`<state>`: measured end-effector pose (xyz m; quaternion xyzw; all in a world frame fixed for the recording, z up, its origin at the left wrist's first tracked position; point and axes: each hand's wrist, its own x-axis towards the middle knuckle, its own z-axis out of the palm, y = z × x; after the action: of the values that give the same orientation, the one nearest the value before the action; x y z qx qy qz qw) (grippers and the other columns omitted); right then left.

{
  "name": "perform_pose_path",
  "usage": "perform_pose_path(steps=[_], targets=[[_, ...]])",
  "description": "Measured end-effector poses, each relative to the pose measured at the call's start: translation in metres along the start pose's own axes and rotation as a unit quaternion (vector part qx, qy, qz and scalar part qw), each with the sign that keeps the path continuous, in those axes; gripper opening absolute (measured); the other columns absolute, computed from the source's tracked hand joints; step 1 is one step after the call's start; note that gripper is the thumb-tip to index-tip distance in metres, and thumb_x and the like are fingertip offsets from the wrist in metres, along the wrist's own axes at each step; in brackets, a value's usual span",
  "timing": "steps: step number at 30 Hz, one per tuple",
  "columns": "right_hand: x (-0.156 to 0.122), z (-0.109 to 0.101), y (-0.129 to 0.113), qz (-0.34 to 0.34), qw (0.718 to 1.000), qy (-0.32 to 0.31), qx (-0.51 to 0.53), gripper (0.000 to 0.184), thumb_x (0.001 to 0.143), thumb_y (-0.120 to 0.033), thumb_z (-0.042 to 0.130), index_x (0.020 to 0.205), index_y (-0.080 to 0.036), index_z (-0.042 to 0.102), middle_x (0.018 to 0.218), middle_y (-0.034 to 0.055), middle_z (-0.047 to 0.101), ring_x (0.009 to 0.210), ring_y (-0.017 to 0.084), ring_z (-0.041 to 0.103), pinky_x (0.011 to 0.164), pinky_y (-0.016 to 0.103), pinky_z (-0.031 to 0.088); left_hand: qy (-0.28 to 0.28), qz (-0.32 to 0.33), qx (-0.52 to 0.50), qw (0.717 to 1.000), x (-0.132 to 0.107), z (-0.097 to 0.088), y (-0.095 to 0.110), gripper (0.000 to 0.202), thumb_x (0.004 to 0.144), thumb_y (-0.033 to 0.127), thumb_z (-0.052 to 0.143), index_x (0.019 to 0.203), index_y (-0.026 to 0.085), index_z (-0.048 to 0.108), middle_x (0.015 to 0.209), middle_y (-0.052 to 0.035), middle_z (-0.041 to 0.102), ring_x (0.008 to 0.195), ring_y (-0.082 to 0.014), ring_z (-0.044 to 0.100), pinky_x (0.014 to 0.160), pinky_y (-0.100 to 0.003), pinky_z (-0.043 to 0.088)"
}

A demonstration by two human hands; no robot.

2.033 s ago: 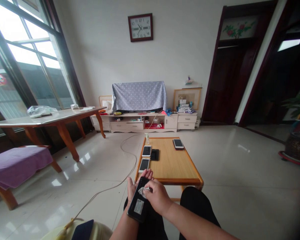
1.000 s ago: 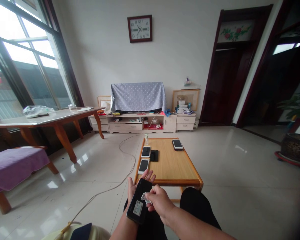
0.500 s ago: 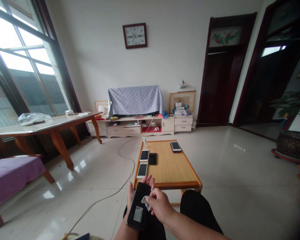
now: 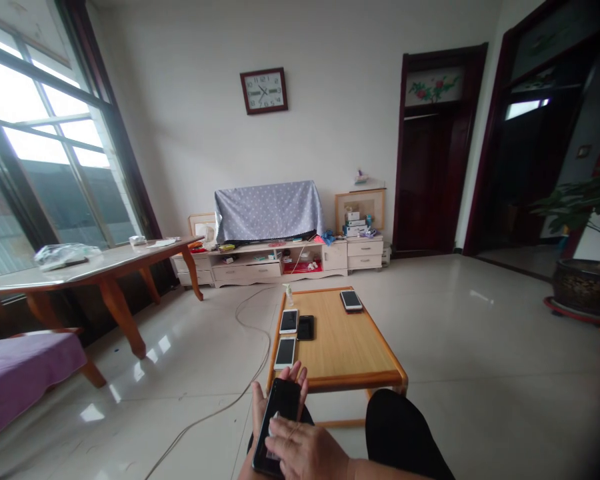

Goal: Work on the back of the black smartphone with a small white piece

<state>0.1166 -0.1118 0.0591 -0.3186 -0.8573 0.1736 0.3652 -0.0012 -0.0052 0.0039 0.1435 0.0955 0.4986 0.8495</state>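
Note:
A black smartphone [image 4: 285, 398] lies back up along the palm of my left hand [image 4: 259, 405], whose fingers show past its far end and side. My right hand [image 4: 307, 448] presses a small white tissue [image 4: 275, 420] against the phone's back, covering most of the label near its lower end. On the low wooden table [image 4: 353, 347] just beyond are two white phones [image 4: 289, 321] at the left edge, a black phone [image 4: 305, 327] beside them and another white phone [image 4: 351, 301] at the far right.
A small pump bottle [image 4: 289, 295] stands at the table's far left corner. My knee [image 4: 400, 427] is close to its near right leg. A cable [image 4: 215, 397] runs over the floor to the left. Farther off are a long table [image 4: 115, 257], a TV cabinet [image 4: 250, 272] and a potted plant [image 4: 587, 287].
My right hand has moved down and left over the phone with the tissue, its fingers now flatter on the back. The view has tilted up slightly.

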Motion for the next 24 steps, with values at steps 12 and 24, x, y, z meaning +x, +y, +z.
perform_pose_path(steps=[12,24], targets=[[-0.002,0.021,0.020,-0.051,0.997,-0.012,-0.055,0.056,0.099,-0.041,0.059,0.153,-0.033,0.043,0.149,0.0083,0.052,0.139,0.029,0.050,0.122,0.056,0.021,-0.036,-0.017,0.034,0.999,0.001,-0.006,0.000,0.084,0.078,0.091,0.032,0.127,0.033,0.067,0.152,-0.0088,0.053,0.150,-0.0326,0.033,0.127,-0.048,0.022],[-0.004,0.034,0.041,-0.141,0.955,0.038,-0.260,0.050,0.105,-0.049,0.043,0.148,-0.023,0.048,0.145,0.0079,0.058,0.135,0.024,0.055,0.122,0.052,0.028,-0.088,0.004,0.087,0.992,-0.003,0.002,-0.005,0.088,0.085,0.087,0.030,0.136,0.024,0.064,0.156,-0.0100,0.048,0.151,-0.0321,0.030,0.125,-0.045,0.023]])
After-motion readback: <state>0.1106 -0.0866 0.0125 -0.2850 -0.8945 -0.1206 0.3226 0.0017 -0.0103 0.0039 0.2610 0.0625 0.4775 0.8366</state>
